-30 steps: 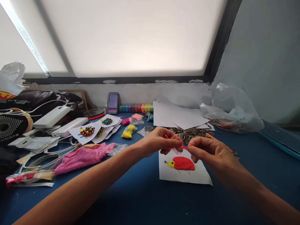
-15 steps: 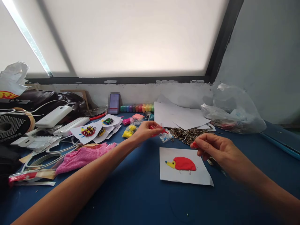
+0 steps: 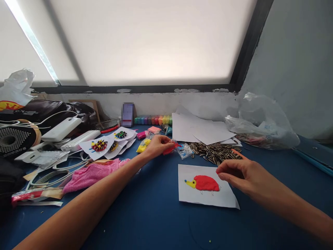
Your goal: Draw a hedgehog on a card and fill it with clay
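Note:
My left hand (image 3: 157, 146) pinches a packet of red clay (image 3: 169, 148) at the back middle of the table. A small clear plastic bag (image 3: 185, 151) with a bit of blue lies just right of it. My right hand (image 3: 241, 174) is closed at the fingertips on a small bit of red clay (image 3: 218, 171), mostly hidden by the fingers. It hovers over the right edge of a white paper sheet (image 3: 189, 198). On that sheet is a hedgehog picture with a red clay body (image 3: 206, 183), a yellow clay head (image 3: 191, 184) and drawn legs.
Striped sunflower seeds (image 3: 212, 152) lie behind the sheet, near white papers (image 3: 200, 128) and a plastic bag (image 3: 267, 128). Yellow clay (image 3: 142, 146) sits left of my left hand. Further left are finished hedgehog pictures (image 3: 99, 146), a pink cloth (image 3: 93, 175) and cables.
My right hand has come down and toward me, to the edge of the sheet, with the red clay bit. My left hand has shifted slightly left and still holds the packet.

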Demonstrator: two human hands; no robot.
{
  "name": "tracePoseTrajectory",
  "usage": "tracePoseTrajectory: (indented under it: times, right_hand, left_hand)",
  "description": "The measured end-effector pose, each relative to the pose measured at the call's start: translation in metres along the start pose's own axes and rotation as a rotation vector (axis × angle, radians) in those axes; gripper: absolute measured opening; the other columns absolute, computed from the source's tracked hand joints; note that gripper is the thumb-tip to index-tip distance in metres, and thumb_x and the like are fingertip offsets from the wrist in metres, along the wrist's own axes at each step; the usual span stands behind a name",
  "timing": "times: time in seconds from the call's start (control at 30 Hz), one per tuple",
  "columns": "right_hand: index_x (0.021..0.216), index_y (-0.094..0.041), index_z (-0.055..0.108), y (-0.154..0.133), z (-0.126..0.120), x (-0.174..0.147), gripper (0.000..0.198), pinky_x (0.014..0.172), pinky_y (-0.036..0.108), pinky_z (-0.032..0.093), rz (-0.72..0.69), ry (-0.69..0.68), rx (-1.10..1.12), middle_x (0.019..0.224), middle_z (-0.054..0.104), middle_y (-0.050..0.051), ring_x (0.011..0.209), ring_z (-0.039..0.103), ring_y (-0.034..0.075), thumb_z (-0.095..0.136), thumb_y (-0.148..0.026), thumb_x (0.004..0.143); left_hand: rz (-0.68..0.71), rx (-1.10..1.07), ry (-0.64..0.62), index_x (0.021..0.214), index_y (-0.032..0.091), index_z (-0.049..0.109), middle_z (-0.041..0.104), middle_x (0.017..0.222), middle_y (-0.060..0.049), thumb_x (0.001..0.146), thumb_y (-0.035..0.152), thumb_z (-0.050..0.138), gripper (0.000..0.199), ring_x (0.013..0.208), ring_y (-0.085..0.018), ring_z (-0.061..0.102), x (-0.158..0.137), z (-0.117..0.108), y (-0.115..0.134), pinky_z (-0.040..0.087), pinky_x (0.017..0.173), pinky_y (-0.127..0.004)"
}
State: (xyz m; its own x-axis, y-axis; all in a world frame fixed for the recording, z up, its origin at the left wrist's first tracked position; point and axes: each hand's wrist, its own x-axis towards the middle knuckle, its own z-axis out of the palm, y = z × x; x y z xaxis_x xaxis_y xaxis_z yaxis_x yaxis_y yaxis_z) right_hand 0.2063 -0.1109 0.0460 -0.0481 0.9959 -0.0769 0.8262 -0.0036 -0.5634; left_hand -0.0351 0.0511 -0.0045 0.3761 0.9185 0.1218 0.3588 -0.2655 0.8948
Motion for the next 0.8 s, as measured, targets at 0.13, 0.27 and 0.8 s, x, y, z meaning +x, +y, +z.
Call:
tracePoseTrajectory:
  times: [0.13, 0.27, 0.8]
  right_hand:
    - [0.083, -0.025, 0.068, 0.002, 0.002, 0.001, 0.029, 0.056, 0.028, 0.039, -0.001, -0.077, -0.084, 0.072, 0.066, 0.001, 0.065, 0.056, 0.017, 0.046, -0.044, 0.088]
    - [0.088, -0.025, 0.067, 0.003, 0.002, 0.001, 0.028, 0.056, 0.028, 0.039, -0.002, -0.070, -0.102, 0.076, 0.067, 0.002, 0.065, 0.056, 0.017, 0.045, -0.041, 0.088]
    - [0.084, -0.024, 0.067, -0.007, 0.006, -0.001, 0.023, 0.061, 0.028, 0.048, -0.108, -0.044, 0.307, 0.067, 0.060, -0.002, 0.058, 0.053, 0.013, 0.058, -0.045, 0.086]
  left_hand:
    - [-0.015, -0.061, -0.025, 0.084, 0.013, 0.069, 0.070, 0.076, -0.005, 0.077, 0.027, 0.063, 0.017, 0.066, -0.013, 0.062, 0.001, -0.002, -0.004, 0.047, 0.059, -0.022]
    - [-0.008, 0.003, -0.078, 0.094, 0.012, 0.069, 0.071, 0.084, -0.006, 0.077, 0.018, 0.056, 0.021, 0.074, -0.015, 0.065, 0.002, -0.003, -0.005, 0.050, 0.067, -0.025]
    - [0.078, -0.250, -0.603, 0.099, 0.014, 0.071, 0.071, 0.084, -0.006, 0.085, 0.040, 0.061, 0.031, 0.071, -0.012, 0.061, -0.058, 0.047, 0.075, 0.045, 0.061, -0.022]
